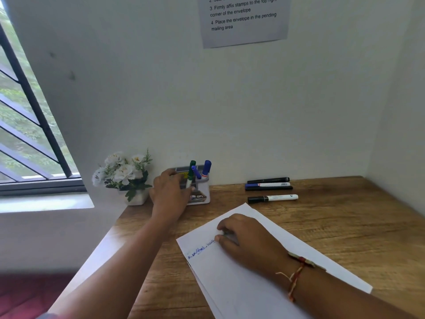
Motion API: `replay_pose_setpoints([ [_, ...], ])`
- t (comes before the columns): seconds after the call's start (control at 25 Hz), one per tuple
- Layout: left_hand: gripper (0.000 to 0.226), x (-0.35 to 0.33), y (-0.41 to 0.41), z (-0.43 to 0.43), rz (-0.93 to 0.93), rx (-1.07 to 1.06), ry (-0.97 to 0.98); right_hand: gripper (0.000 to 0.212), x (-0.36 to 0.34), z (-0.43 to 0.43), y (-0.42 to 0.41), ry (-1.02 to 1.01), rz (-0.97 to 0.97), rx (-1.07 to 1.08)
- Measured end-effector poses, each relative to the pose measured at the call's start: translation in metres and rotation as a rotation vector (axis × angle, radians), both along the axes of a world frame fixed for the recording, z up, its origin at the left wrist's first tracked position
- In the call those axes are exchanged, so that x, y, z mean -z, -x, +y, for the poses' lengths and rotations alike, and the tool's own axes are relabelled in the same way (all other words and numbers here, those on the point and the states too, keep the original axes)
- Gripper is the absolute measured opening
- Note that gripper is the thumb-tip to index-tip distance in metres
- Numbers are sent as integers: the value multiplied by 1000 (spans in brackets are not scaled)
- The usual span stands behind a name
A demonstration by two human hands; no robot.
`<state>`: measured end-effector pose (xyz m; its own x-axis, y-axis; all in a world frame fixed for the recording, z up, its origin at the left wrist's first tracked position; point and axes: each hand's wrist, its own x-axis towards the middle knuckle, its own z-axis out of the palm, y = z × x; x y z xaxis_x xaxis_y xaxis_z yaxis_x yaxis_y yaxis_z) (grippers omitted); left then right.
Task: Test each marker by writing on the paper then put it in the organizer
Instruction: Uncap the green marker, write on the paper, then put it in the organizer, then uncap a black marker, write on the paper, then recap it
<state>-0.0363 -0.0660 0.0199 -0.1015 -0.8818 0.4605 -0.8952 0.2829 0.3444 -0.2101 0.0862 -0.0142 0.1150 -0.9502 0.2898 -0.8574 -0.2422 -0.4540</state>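
A grey organizer (202, 199) stands against the wall with two blue markers (206, 168) upright in it. My left hand (169, 192) reaches to its front and pinches a green-capped marker (190, 172), which stands upright at the organizer's left side. A white paper (248, 279) with blue scribbles near its left edge lies in front of me. My right hand (248, 240) rests on the paper with fingers loosely curled and nothing clearly in it. Several markers lie on the desk to the right: a black one (268, 180), a blue one (266, 185) and a black-capped white one (273, 198).
A small white pot of white flowers (125, 174) stands left of the organizer at the desk's corner. The wooden desk (345, 226) ends at walls behind and on the right. A barred window is at the far left. A printed notice hangs on the wall.
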Motion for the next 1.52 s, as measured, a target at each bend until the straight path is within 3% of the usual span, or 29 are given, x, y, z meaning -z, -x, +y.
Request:
replay_pose_setpoints([
  [0.16,34,17,1,52,127,190,15,27,-17,-9,20,111,-36,231],
  [0.28,26,23,2,79,-14,424,-233,29,-20,-33,52,96,153,430],
  [0.4,16,25,-1,80,-61,510,-278,38,-15,-54,82,31,357,511],
  [0.64,21,24,-5,77,-20,511,-245,28,-14,-63,97,-38,531,446],
  [0.76,36,19,-5,80,59,494,-231,21,-32,-50,75,2,291,336],
  [0.88,51,18,-5,86,278,547,-255,21,-46,-22,36,107,242,108],
  [1.12,16,18,1,100,476,709,-277,26,-38,7,8,62,243,-99],
  [1.52,6,21,5,100,656,735,-370,31,-39,6,13,114,271,-29],
])
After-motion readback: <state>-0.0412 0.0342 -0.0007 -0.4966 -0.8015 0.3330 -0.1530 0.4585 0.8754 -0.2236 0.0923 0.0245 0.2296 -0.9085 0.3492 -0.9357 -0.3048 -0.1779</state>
